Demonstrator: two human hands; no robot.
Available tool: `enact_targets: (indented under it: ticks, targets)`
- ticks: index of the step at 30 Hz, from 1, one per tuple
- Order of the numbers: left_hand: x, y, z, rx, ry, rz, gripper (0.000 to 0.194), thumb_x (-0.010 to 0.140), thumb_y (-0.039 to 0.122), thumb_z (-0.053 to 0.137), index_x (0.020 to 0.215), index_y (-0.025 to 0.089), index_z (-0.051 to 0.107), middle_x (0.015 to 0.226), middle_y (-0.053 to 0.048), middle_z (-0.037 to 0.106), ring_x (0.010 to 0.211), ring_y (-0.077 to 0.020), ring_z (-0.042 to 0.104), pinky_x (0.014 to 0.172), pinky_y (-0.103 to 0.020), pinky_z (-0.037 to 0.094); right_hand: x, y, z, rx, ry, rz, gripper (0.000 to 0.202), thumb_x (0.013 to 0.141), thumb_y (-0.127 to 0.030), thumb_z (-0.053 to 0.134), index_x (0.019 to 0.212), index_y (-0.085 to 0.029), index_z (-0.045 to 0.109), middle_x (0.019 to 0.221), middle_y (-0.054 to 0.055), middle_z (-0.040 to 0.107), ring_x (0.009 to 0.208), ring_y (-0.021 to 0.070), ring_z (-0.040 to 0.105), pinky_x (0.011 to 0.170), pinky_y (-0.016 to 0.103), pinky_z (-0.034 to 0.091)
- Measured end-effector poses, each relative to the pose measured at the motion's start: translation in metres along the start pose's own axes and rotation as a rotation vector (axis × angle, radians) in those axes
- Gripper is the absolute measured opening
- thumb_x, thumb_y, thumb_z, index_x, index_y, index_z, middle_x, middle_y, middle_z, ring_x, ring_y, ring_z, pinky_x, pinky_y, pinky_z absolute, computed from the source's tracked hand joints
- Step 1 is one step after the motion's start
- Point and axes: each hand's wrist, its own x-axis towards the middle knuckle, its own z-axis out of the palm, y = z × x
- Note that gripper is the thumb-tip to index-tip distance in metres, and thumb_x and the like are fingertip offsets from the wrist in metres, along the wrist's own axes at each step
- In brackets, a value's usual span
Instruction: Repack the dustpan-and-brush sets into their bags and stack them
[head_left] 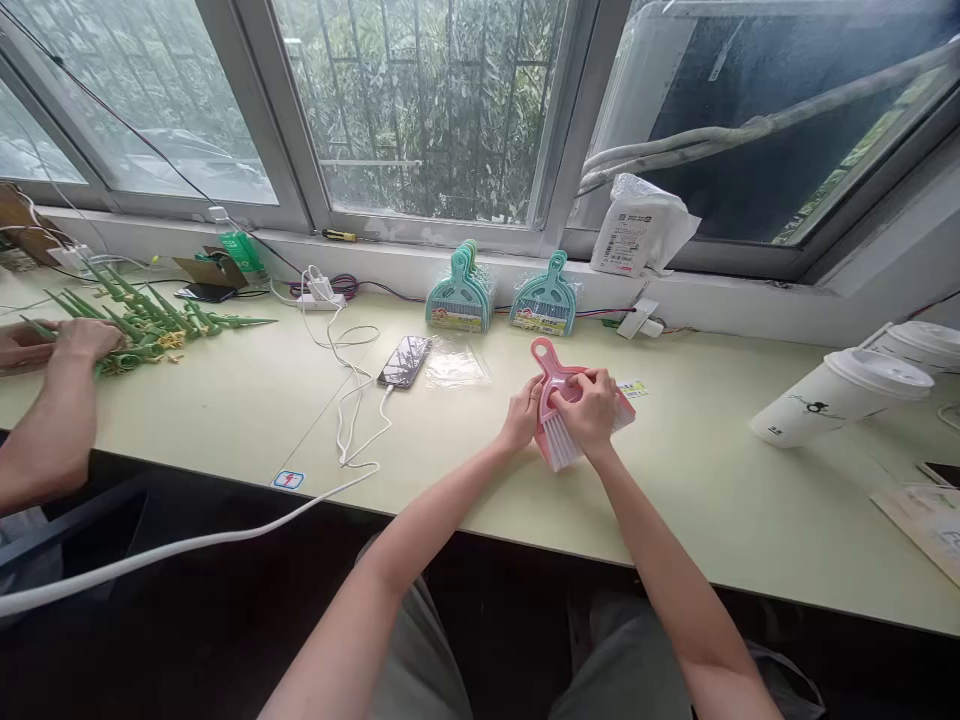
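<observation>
Just above the table in front of me is a pink dustpan (545, 354) with a small hand brush (559, 440) lying against it, white bristles pointing down toward me. My left hand (520, 415) grips the left edge of the set. Across the front, my right hand (590, 408) is closed over the brush, its fingers hiding part of the pan. A yellow printed label (631, 389) shows just right of my right hand. Farther back stand green dustpan-and-brush sets (459, 295) and another green set (545, 297). Clear plastic bags (455, 363) lie to the left.
A charging phone (405, 361) and its white cable (341, 415) lie left of my hands. White cups (836, 397) stand at right. A power strip (321, 298) sits near the window. At far left, another person's hands (82, 345) touch green artificial plants (161, 325).
</observation>
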Motion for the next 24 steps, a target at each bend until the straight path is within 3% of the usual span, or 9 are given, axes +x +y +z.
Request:
enact_targets:
  ticks: [6,10,14,18,21,24]
  targets:
    - [0.005,0.013,-0.015,0.262,-0.018,0.065,0.039,0.094,0.027,0.037,0.13,0.018,0.05,0.101,-0.007,0.069,0.085,-0.0168,0.064,0.077,-0.028,0.049,0.019,-0.002,-0.004,0.208,-0.134,-0.003,0.016,0.067,-0.034,0.063,0.073,-0.02,0.059,0.092,0.004,0.048,0.091,0.021,0.052,0.082,0.034,0.044]
    - [0.007,0.023,-0.021,0.397,0.052,0.188,0.041,0.086,0.018,0.053,0.128,0.019,0.052,0.092,-0.005,0.07,0.074,-0.0129,0.061,0.07,-0.022,0.047,0.025,-0.015,-0.011,0.259,-0.11,-0.072,0.016,0.067,-0.031,0.064,0.076,-0.02,0.058,0.094,0.005,0.048,0.091,0.0212,0.051,0.081,0.033,0.044]
    - [0.01,0.03,-0.022,0.562,0.044,0.259,0.038,0.086,0.014,0.051,0.123,0.021,0.057,0.091,-0.004,0.07,0.071,-0.0117,0.06,0.068,-0.02,0.045,0.018,-0.023,-0.015,0.22,-0.125,-0.049,0.012,0.073,-0.031,0.059,0.077,-0.02,0.057,0.093,0.007,0.052,0.09,0.0221,0.051,0.079,0.034,0.043]
    - [0.02,0.037,-0.035,0.789,0.113,0.155,0.039,0.088,0.013,0.045,0.124,0.02,0.058,0.088,-0.008,0.07,0.072,-0.0165,0.062,0.068,-0.025,0.045,0.014,-0.018,-0.036,0.299,-0.193,0.036,0.016,0.078,-0.032,0.051,0.068,-0.02,0.053,0.085,0.005,0.054,0.078,0.0181,0.053,0.071,0.03,0.042]
    - [0.032,0.04,-0.049,0.836,0.191,0.07,0.041,0.088,0.014,0.043,0.127,0.019,0.056,0.088,-0.009,0.07,0.074,-0.0193,0.063,0.07,-0.027,0.046,0.017,-0.006,-0.062,0.26,-0.334,0.019,0.017,0.08,-0.032,0.049,0.07,-0.02,0.056,0.085,0.003,0.059,0.077,0.0169,0.055,0.07,0.028,0.039]
    - [0.038,0.036,-0.053,0.775,0.075,0.018,0.043,0.087,0.015,0.046,0.129,0.02,0.053,0.095,-0.008,0.07,0.082,-0.0197,0.064,0.072,-0.027,0.047,0.023,0.016,-0.078,-0.02,-0.457,0.042,0.023,0.082,-0.036,0.048,0.073,-0.021,0.062,0.088,0.004,0.064,0.083,0.0196,0.058,0.077,0.032,0.037]
